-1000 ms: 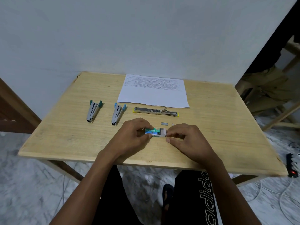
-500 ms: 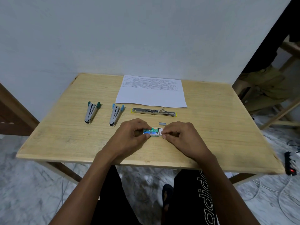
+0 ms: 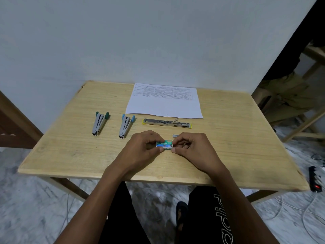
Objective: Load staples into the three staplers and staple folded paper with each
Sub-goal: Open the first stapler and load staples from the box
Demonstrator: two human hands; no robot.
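Pinching a small staple box from both ends, at or just above the worktop, near the middle of its front edge: left hand curled round the left end, thumb on the near side and fingers over the top; right hand nipping the right end between thumb and forefinger, other fingers curled in. Probably light, stiff-walled yet crushable card with a sliding inner tray; best taken by the short ends or the long side walls, never squeezed across the flat top, and kept level against spilling. Lies with its long axis left to right, parallel to the front edge, printed face up. Just beyond the right hand, toward the back edge, a short grey staple strip flat on the wood, also lying left to right; likely brittle, so better lifted by its sides than bent. Further back, a yellow-edged stapler opened out flat, long axis left to right, just in front of the printed paper, itself unfolded at the back edge. Toward the left edge, a blue-tipped stapler and a green-tipped stapler, side by side but apart, both running roughly front to back, metal noses toward the front edge, coloured ends toward the back. Hard, smooth, small; to be gripped round the body. Loaded or not: impossible to tell.
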